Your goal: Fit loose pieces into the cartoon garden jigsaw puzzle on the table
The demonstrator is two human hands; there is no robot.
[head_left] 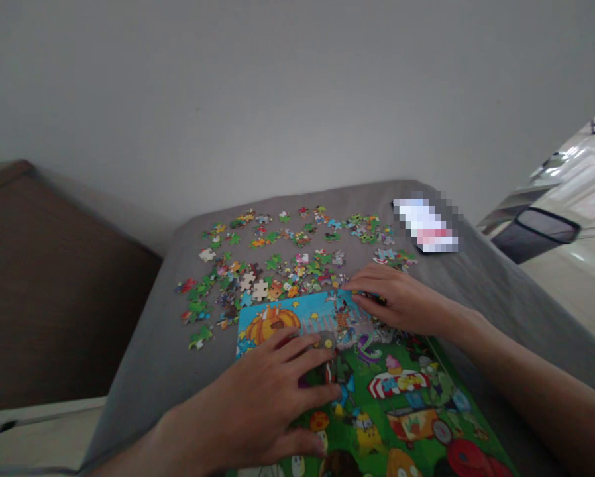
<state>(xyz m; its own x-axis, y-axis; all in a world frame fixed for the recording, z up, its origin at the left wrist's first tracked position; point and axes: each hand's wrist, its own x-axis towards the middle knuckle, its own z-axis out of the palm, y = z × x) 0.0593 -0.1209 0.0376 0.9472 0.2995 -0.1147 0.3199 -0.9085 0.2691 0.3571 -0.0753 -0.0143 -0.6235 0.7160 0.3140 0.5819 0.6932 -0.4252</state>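
Observation:
A colourful cartoon jigsaw picture (pixel 401 384), with a pumpkin house and a green lawn, lies at the lower middle and runs off the bottom of the view. Across its left part rests my left hand (pixel 272 391), fingers spread and nothing gripped. My right hand (pixel 399 298) is at the picture's top edge, its fingertips and thumb close together in a pinch. Whatever may be between them is hidden. Just beyond the picture are many loose puzzle pieces (pixel 322 258). Several pieces lie pale side up, such as a blank piece (pixel 260 289) near the top left corner.
Everything rests on a grey cloth-covered surface (pixel 148 331) against a plain wall (pixel 297 99). A phone with a blurred screen (pixel 427 225) lies at the back right. A dark brown panel (pixel 69 285) stands on the left. Pale floor (pixel 576 265) shows on the right.

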